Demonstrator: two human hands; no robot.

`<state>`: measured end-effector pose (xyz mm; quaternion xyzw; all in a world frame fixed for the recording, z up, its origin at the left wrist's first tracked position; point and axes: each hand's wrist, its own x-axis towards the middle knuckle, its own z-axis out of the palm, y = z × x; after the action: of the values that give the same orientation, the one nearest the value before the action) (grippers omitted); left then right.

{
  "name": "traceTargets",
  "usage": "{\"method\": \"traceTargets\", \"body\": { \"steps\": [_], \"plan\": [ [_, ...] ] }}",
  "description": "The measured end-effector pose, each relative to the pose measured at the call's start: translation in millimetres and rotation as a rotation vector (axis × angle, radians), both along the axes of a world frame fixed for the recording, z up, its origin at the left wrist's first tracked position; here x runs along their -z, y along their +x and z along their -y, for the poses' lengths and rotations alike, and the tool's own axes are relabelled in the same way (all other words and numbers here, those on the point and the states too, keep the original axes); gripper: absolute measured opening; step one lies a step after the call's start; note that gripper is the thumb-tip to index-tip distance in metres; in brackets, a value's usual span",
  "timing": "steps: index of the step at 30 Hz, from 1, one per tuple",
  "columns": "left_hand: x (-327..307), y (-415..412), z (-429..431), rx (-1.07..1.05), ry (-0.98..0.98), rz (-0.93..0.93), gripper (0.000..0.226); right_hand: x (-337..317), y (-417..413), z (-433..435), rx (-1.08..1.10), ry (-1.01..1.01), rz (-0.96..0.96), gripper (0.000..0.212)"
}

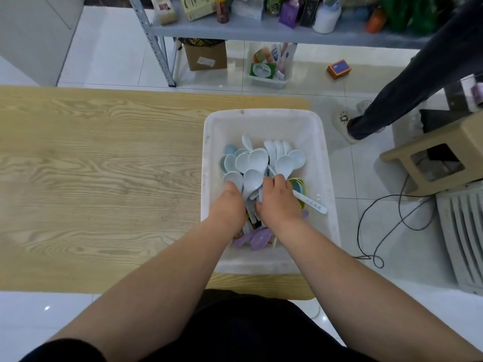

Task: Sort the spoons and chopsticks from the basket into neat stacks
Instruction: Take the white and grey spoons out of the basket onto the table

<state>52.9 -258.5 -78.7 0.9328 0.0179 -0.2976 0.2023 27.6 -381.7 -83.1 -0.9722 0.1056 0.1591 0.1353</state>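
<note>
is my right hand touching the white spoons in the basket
Touching. The head view shows the right hand inside the basket, its fingers curled over the handles of the white spoons, with no gap.

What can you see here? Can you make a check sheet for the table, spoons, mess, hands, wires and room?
Surface: wooden table, with the bin at its right end.
Job's things: white spoons heaped in the bin; purple spoons and a stick tip, maybe a chopstick, at its near end; no stacks yet.
Clutter: green pieces mixed in with the spoons.
Grips: right hand grips white spoons; left hand is in the pile, fingers hidden.
Cables: black cable looping on the floor, right of the table.
Surroundings: shelf, cardboard box, tub, orange box, stool, another person's leg.
</note>
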Motion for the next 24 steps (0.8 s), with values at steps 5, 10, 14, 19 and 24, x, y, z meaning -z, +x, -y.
{"method": "traceTargets", "body": {
  "steps": [5, 10, 14, 19, 24],
  "plan": [
    [3.6, 0.2, 2.8, -0.130, -0.120, 0.007, 0.037, -2.8, 0.9, -1.9, 0.077, 0.056, -0.009, 0.027],
    [-0.8, 2.2, -1.1, -0.296, -0.260, -0.049, 0.026, -8.0, 1.0, 4.5, 0.201, 0.200, -0.055, 0.031],
    [-9.2, -0.6, -8.8, -0.260, -0.327, -0.054, 0.010, -14.9, -7.5, 13.7, 0.384, 0.488, -0.094, 0.023],
    [-31.2, -5.5, -14.6, -0.370, -0.483, -0.005, 0.007, -30.1, -32.8, 15.9, 0.538, 0.835, -0.025, 0.024],
    [-62.4, -18.8, -27.9, -0.466, -0.678, -0.066, 0.013, -44.8, -46.2, 1.3, 0.533, 1.136, -0.003, 0.022]
  ]
}}
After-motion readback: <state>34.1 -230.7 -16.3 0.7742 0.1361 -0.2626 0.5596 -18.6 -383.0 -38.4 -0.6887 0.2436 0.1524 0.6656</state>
